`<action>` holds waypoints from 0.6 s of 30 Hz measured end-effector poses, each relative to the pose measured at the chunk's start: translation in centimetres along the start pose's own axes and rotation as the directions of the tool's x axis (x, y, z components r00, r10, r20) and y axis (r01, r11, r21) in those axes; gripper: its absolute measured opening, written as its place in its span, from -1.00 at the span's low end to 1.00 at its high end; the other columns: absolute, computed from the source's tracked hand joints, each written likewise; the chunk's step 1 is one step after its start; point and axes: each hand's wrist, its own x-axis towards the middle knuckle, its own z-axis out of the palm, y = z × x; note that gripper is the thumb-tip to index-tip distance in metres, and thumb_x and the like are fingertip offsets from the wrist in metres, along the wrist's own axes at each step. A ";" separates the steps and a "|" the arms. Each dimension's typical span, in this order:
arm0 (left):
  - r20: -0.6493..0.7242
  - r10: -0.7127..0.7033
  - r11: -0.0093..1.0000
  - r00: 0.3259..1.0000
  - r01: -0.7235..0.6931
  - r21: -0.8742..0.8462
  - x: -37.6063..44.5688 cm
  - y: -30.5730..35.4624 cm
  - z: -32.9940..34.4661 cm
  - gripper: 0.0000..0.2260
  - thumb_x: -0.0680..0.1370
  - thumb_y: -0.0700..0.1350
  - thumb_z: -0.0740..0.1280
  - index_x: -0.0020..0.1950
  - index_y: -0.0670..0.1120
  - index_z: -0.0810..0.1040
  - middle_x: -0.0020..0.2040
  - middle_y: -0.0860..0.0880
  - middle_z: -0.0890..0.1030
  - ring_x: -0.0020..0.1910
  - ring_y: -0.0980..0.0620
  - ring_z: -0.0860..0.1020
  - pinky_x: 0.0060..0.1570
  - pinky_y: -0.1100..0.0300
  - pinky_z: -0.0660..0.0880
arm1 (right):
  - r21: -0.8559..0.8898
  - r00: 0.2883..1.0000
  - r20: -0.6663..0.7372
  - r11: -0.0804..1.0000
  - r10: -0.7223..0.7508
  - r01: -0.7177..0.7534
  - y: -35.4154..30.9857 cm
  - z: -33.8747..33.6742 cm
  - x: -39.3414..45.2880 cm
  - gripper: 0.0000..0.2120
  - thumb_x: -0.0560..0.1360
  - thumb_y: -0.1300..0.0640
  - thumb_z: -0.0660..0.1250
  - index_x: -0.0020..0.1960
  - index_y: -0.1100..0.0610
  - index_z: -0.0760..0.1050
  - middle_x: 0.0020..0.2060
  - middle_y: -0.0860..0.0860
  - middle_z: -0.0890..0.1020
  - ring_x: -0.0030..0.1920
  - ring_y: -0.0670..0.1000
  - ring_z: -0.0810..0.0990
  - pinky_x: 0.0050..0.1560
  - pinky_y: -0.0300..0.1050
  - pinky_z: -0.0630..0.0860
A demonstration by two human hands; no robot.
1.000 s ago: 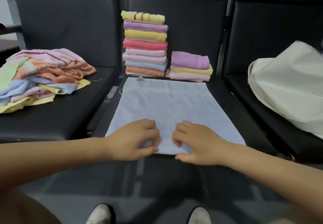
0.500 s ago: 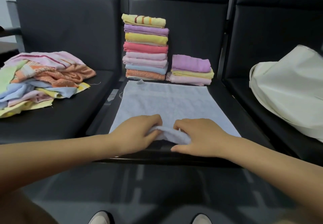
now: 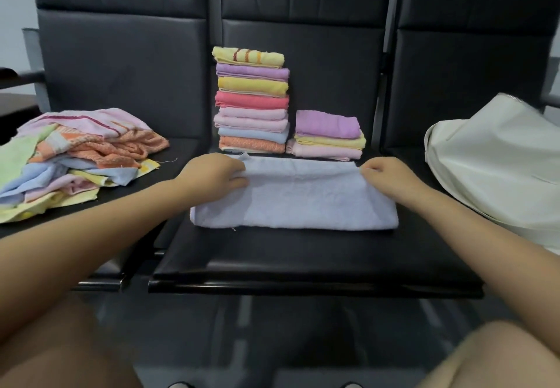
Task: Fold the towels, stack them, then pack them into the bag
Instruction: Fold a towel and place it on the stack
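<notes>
Pale blue towel [image 3: 295, 198], folded in half, on middle black seat [image 3: 303, 254].
Left hand [image 3: 212, 174] and right hand [image 3: 386, 177] each pinch a far corner of the towel, fingers closed on cloth. Behind: tall stack of folded towels [image 3: 251, 101], short stack [image 3: 327, 134] beside it. Unfolded towel heap [image 3: 69, 157] on left seat; cream bag [image 3: 500, 169] on right seat.

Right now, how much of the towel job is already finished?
Done: a tall stack and a short stack of folded towels. In hand: the left hand and right hand hold the light blue towel, folded once. Left: the unfolded pile, and packing the white bag.
</notes>
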 end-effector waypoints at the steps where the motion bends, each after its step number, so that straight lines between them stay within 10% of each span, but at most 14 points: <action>1: 0.011 -0.070 0.993 0.998 0.070 -0.099 0.1 -0.3 0.0 -0.66 0.59 0.01 0.26 -0.34 -0.08 0.29 -0.40 0.02 0.37 -0.32 -0.04 0.37 -0.36 0.08 0.24 | 0.102 0.999 -0.014 0.994 0.033 -0.031 0.0 -0.2 -0.1 -0.70 0.51 0.18 0.21 -0.01 0.46 0.48 -0.09 0.38 0.54 -0.20 0.07 0.43 -0.18 -0.09 0.28; 8: 0.241 -0.238 0.646 0.941 0.339 -0.684 -0.8 1.1 -1.6 -0.69 0.63 0.00 0.21 -0.20 -0.13 0.57 -0.27 0.02 0.57 -0.27 0.10 0.51 -0.21 0.21 0.45 | 0.270 0.972 0.076 0.934 0.222 -0.234 0.0 -0.2 -1.3 -0.83 0.53 0.14 0.25 -0.17 0.12 0.57 -0.19 0.07 0.56 -0.19 0.07 0.50 -0.14 -0.12 0.40; 18: 0.193 -0.126 0.938 0.973 0.180 -0.296 -1.3 -1.2 1.1 -0.66 0.59 0.09 0.27 -0.17 -0.16 0.58 -0.21 -0.06 0.59 -0.15 -0.03 0.53 -0.08 0.08 0.44 | 0.275 0.929 0.371 0.954 0.009 -0.119 2.5 -0.8 -1.9 -0.80 0.48 0.18 0.43 0.10 0.10 0.61 0.02 -0.07 0.67 0.05 -0.11 0.62 -0.02 -0.29 0.46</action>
